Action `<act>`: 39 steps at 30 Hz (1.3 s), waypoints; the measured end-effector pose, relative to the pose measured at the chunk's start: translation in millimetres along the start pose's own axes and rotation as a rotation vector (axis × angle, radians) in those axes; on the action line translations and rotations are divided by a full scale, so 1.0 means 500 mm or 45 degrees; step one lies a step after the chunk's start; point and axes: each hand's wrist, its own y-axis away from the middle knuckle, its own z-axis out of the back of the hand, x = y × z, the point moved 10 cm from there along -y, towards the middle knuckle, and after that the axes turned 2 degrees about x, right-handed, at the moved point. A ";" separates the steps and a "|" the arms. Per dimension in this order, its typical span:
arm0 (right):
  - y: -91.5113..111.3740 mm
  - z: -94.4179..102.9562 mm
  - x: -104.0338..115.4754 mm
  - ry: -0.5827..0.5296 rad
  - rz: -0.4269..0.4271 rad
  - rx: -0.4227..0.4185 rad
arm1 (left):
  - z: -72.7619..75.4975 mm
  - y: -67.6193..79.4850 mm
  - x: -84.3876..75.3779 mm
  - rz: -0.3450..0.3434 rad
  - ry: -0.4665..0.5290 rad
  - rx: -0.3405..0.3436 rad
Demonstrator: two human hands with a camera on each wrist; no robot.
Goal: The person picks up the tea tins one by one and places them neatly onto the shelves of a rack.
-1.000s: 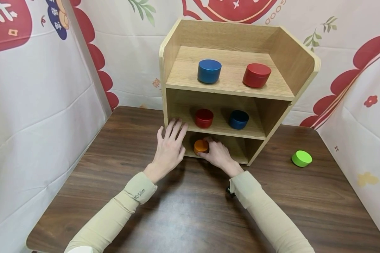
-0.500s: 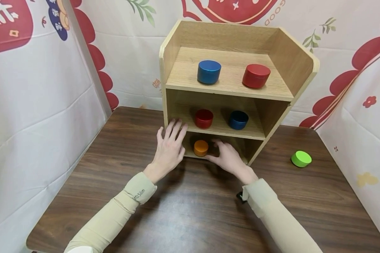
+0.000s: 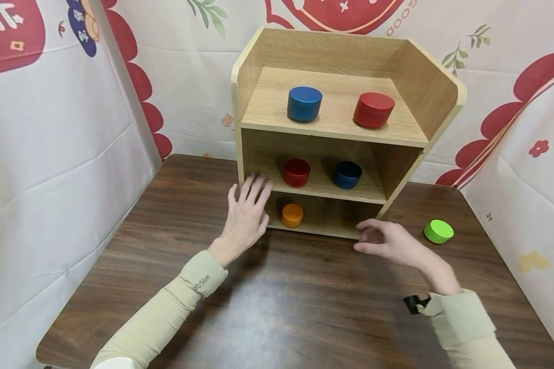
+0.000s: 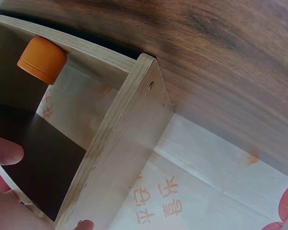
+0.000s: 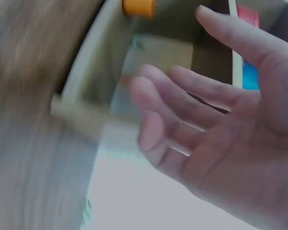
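My left hand rests with spread fingers against the left front edge of a wooden shelf unit. An orange round tin sits at the left of the bottom shelf, just right of that hand; the left wrist view shows the same orange tin inside the compartment. In front of the shelf's lower right corner is my right hand, holding nothing, its fingers loosely bent. The right wrist view shows the bare palm, blurred by motion. Right of this hand, a bright green round tin lies on the table.
On the top shelf stand a blue tin and a red tin. The middle shelf holds another red tin and a dark blue tin. A patterned white cloth surrounds the brown wooden table.
My right hand has let go of the orange tin and moved right, out of the bottom shelf toward the green tin. The orange tin and my left hand stay in place.
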 end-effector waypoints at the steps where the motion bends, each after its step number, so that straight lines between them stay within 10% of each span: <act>1: 0.010 0.012 -0.015 0.023 -0.020 0.006 | 0.001 0.000 0.000 -0.003 -0.003 -0.006; 15: 0.106 0.164 -0.297 0.142 -0.468 -0.640 | 0.001 0.001 0.006 0.004 0.003 -0.009; 27: 0.138 0.116 -0.456 0.118 -0.882 -0.490 | 0.004 0.001 0.004 0.009 0.007 -0.030; 39: 0.148 0.099 -0.490 0.077 -0.878 -0.368 | 0.003 0.000 -0.003 -0.014 -0.009 -0.028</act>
